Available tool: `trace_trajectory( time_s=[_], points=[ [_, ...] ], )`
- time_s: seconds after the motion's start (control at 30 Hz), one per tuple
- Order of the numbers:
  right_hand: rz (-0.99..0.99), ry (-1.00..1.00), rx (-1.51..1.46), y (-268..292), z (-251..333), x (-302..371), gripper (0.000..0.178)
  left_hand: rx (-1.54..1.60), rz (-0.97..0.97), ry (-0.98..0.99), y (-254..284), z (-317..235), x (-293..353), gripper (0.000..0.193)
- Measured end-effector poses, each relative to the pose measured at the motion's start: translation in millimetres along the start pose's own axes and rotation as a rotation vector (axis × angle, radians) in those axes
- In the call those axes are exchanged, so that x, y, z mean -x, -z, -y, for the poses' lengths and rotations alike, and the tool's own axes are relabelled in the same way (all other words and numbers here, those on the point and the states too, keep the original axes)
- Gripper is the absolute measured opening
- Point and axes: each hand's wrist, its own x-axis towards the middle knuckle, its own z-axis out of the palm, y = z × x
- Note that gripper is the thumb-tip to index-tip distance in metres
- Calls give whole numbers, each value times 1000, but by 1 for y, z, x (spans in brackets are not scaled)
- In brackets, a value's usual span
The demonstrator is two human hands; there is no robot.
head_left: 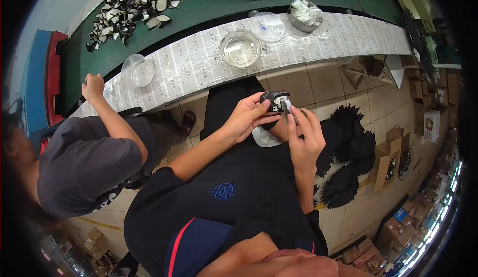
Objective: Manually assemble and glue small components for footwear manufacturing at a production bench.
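Note:
Just above my lap, my left hand (pixel 245 116) grips a small black curved piece (pixel 272 97) that looks like a shoe heel. Its pale inner side faces my right hand. My right hand (pixel 306 140) is closed in a pinch right beside it, fingertips on a small whitish item (pixel 286 105) that meets the black piece. What kind of item that is cannot be made out. Beneath the hands a pale sheet (pixel 266 137) lies across my lap, partly hidden by my fingers.
On the paper-covered table edge (pixel 184 58) stand a clear bowl (pixel 240 50), a clear tub (pixel 137 71), a clear lid (pixel 268 27) and a tin of white wads (pixel 305 15). Black-and-white pieces (pixel 130 9) pile beyond. A co-worker (pixel 94 162) sits left; black strips (pixel 348 152) lie right.

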Motion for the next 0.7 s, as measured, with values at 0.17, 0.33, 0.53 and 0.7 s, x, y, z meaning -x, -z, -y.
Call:
trace_trajectory(
  time_s=[0.17, 0.33, 0.53, 0.7],
  points=[
    [38, -17, -23, -3, 4, -3, 22, -15, 12, -25, -3, 0, 1, 33],
    [58, -39, -35, -7, 0, -2, 21, -38, 16, -42, -6, -1, 2, 34],
    [45, -56, -11, -7, -3, -3, 21, -62, 8, -58, -9, -3, 1, 35],
    [4, -77, 82, -7, -7, -2, 20, -90, -40, -42, -9, -2, 1, 34]
  ],
)
